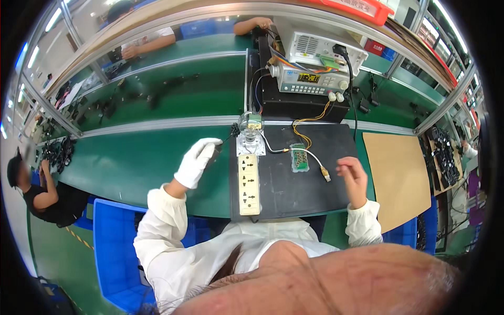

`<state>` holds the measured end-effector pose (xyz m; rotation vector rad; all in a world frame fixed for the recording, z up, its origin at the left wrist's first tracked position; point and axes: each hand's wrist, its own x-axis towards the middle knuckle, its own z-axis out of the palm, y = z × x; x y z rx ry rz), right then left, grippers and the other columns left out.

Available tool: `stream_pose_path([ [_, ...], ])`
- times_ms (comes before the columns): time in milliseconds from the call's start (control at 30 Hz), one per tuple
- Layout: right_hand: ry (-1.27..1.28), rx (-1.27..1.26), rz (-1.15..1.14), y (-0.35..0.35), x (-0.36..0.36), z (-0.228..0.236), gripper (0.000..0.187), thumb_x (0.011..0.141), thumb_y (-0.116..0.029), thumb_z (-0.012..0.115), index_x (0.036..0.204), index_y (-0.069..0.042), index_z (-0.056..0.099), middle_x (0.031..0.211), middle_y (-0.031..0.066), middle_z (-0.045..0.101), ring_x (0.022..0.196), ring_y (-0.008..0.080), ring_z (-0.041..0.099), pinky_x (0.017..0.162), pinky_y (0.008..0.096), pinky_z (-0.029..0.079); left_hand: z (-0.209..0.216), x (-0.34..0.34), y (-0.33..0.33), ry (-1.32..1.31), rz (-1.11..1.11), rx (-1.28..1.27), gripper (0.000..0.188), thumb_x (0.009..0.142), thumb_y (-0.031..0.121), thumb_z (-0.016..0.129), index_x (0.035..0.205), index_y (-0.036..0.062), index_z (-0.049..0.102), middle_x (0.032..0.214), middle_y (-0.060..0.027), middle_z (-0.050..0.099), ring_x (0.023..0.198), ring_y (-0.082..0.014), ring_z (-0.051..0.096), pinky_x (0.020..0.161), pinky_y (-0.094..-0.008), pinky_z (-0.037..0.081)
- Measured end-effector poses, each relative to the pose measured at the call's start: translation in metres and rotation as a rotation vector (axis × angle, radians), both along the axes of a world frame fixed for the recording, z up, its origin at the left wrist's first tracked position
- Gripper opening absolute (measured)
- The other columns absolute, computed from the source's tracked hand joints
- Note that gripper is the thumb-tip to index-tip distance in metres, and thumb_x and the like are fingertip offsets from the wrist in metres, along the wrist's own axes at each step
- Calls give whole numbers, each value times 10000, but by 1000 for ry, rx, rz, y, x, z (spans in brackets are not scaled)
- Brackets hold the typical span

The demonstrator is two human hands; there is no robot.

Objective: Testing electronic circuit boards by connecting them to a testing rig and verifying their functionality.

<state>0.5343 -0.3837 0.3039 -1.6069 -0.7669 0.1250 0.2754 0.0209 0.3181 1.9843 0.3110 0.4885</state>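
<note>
Left hand: the left hand (197, 160) wears a white glove and grips a small dark thing (216, 152) – too small to tell what it is
Where the dark thing is: over the green table (136, 157), just left of the power strip's top end
Which way it points: its long side runs up and to the right, toward the little black plug (234, 129) and the clamp
Right hand: the right hand (353, 176) is bare, held above the right edge of the black mat (286, 189); the fingers are curled in, and I cannot tell if they pinch anything
Cable: a thin white cable (314, 157) lies near the right hand, its yellow tip (326, 176) pointing down and to the right – the tip is just left of the fingers
Power strip: a long cream power strip (249, 184) lies on the mat, its long side running from near to far
Clamp: a shiny round clamp (250, 126) stands at the far end of the strip
Green board: a small green board (300, 157) sits on the mat, with yellow wires (307, 123) going up to the grey box (312, 79)
Others: a brown sheet (396, 176) lies on the right; another person (44, 194) works at the far left
</note>
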Motion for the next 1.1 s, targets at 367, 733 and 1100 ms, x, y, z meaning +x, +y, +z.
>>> stream_pose_path([
  [367,-306,-170,360,37,-76,20,448,887,7,729,1316,-5,600,1304,158,601,1064,246,670,939,369,542,59,-18,-64,-607,-250,-527,286,1097,413,472,1192,171,593,876,-127,549,695,-253,545,646,-380,465],
  [733,722,67,833,87,-105,-27,332,1055,-217,602,1331,-35,590,1145,39,604,1010,168,598,894,296,490,63,32,-98,-370,-261,-1097,353,1100,477,448,1230,179,587,955,-119,570,741,-238,563,674,-369,479],
  [1100,730,97,307,80,-97,-34,118,1048,-137,590,1105,-42,631,984,46,577,865,141,527,813,268,442,-53,58,-64,-225,227,-382,393,1121,365,469,1358,67,568,1264,-76,605,1116,-160,607,999,-305,486],
])
